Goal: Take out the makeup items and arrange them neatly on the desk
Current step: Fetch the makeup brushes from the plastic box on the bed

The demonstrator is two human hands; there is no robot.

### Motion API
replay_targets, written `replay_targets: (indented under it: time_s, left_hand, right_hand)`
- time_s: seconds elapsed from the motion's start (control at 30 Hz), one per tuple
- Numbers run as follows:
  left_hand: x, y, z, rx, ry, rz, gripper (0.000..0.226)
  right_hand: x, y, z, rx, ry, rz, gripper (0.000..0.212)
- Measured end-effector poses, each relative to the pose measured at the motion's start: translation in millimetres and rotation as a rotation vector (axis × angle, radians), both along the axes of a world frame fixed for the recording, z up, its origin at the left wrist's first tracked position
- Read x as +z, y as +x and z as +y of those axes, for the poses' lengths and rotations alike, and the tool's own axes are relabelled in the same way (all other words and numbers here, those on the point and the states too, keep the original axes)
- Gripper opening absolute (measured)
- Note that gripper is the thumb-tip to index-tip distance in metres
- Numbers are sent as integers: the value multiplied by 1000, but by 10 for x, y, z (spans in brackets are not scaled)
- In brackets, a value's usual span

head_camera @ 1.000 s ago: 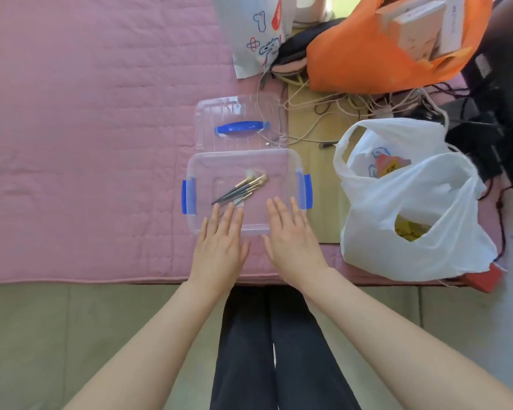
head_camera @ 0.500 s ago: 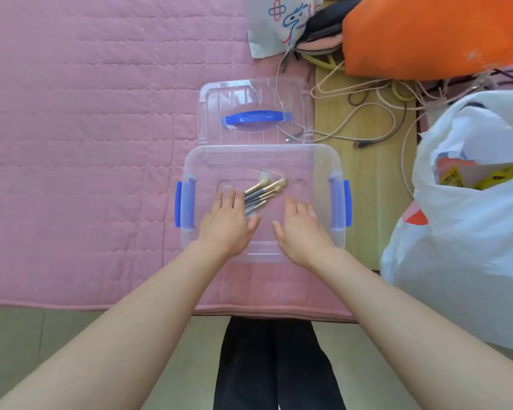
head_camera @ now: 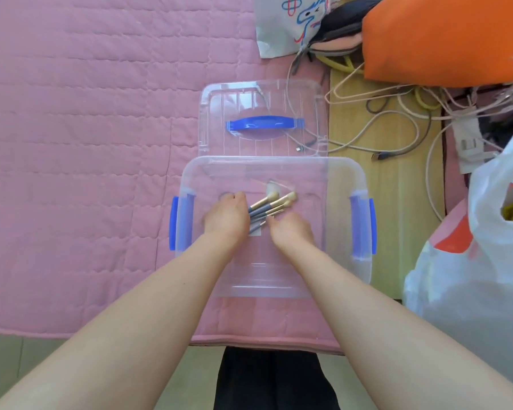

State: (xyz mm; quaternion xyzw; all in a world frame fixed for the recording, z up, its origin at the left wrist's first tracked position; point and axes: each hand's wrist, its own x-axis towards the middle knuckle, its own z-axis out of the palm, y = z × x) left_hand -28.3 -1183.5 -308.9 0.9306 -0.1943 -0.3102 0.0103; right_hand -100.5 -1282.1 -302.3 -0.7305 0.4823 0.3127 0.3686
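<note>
A clear plastic box (head_camera: 347, 176) with blue side latches stands on the pink quilted mat (head_camera: 86, 143). Several makeup brushes (head_camera: 274, 203) with grey handles and pale bristles lie bunched on its floor, beside a small clear wrapper (head_camera: 271, 187). Both my hands are down inside the box. My left hand (head_camera: 227, 216) has its fingers curled over the handle ends of the brushes. My right hand (head_camera: 292, 229) curls its fingers and thumb onto the brushes from the right. The handle ends are hidden under my hands.
The box's clear lid (head_camera: 219, 99) with a blue handle lies just behind it. Tangled cables (head_camera: 397, 128) cover the wooden strip to the right. A white plastic bag (head_camera: 471, 291), an orange bag (head_camera: 442, 39) and a white printed bag (head_camera: 288, 25) crowd the right and back.
Both hands have moved from the box's near rim down into it and curled their fingers onto the brushes. The camera has come closer to the box.
</note>
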Motion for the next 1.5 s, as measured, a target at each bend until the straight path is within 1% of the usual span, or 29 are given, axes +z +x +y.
replay_targets:
  time_s: [0.23, 0.47, 0.6, 0.77, 0.87, 0.93, 1.03, 1.1, 1.17, 1.2, 1.23, 1.33, 1.4, 1.43, 1.5]
  left_hand:
    - [-179, 53, -54, -43, 90, -42, 20]
    - [-211, 34, -52, -55, 42, -37, 22]
    - [-218, 30, -37, -10, -3, 4, 18]
    - [-210, 40, -17, 179, -122, 54, 16]
    - [-175, 48, -27, 242, -179, 109, 18]
    - [-172, 55, -18, 253, -212, 146, 26]
    - [-209, 48, 2, 225, -219, 182, 30]
    - [-230, 32, -2, 222, -215, 191, 26]
    - [-228, 12, -18, 237, -220, 203, 23]
    - [-220, 0, -28, 256, -226, 208, 21]
    - [-211, -7, -33, 281, -231, 215, 20]
    - [-215, -24, -34, 329, -246, 236, 8]
    - [-228, -26, -18, 325, -250, 245, 10]
    - [-231, -22, -9, 319, -248, 247, 12]
    - [-237, -11, -2, 304, -239, 243, 14]
  right_hand:
    - [-118, 114, 85, -125, -55, 69, 30]
    - [-128, 134, 139, -101, -116, 108, 26]
    - [-133, 218, 238, -104, -157, 141, 27]
    - [-135, 210, 299, -130, -190, 141, 24]
    - [-95, 189, 239, -237, -145, 130, 25]
    - [-106, 166, 177, -351, -114, 105, 28]
    - [-142, 134, 151, -523, -31, 6, 36]
    - [-186, 102, 136, -691, 24, -58, 32]
    - [-157, 83, 116, -897, 101, -102, 22]
    - [-130, 75, 106, -997, 152, -115, 22]
    - [-117, 67, 101, -1047, 198, -110, 26]
    - [-127, 51, 139, -1048, 220, -120, 33]
    - [-122, 64, 137, -1030, 240, -119, 38]
    - [-131, 70, 126, -1022, 238, -120, 37]
    - [-176, 91, 139, -974, 204, -101, 20]
